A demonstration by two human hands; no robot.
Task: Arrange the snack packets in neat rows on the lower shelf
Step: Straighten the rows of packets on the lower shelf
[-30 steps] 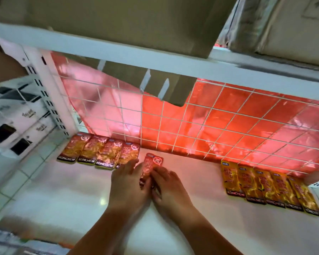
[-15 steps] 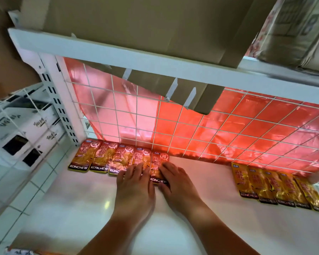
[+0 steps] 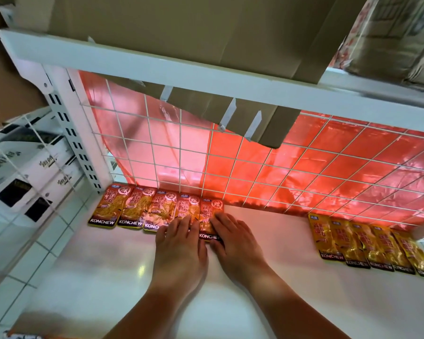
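Observation:
Several red KONCHEW snack packets (image 3: 132,208) lie side by side in a row at the back left of the white lower shelf (image 3: 113,285). The rightmost red packet (image 3: 209,211) lies flat at the end of that row. My left hand (image 3: 179,243) rests with straight fingers on the packet beside it. My right hand (image 3: 233,238) presses flat fingers on the rightmost packet's right edge. A second row of several yellow KONCHEW packets (image 3: 367,243) lies at the back right.
A white wire grid (image 3: 255,167) with red film behind it closes the shelf's back. The upper shelf edge (image 3: 181,69) with a brown cardboard box (image 3: 206,33) overhangs. White boxes (image 3: 22,172) stand to the left, over a tiled floor.
The red packet was lifted between both hands a second ago; it now lies flat at the row's right end. Both hands moved back toward the grid and flattened onto the packets.

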